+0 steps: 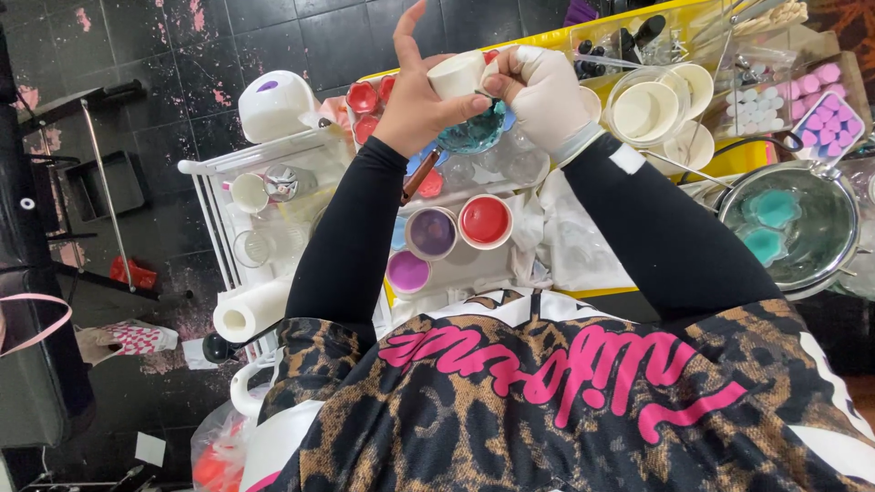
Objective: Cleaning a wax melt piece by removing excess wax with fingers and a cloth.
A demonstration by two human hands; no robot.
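I hold a small white cup [454, 73] up in front of me with both hands. My bare left hand [419, 96] grips it from the left, index finger stretched upward. My right hand [547, 91], in a white glove, pinches the cup's right edge with thumb and fingers. Both arms wear black sleeves. Below the hands lies a teal glass dish [474, 137]. Nearer my body, three small cups stand on a white tray: one with purple filling [431, 232], one red [485, 221], one magenta [407, 271].
A metal pot [820, 264] holding teal discs sits to the right. Stacked white cups [643, 109] and a box of pink and white pieces [825, 118] are behind it on a yellow surface. A white cart [205, 169] with a paper roll [251, 310] stands left.
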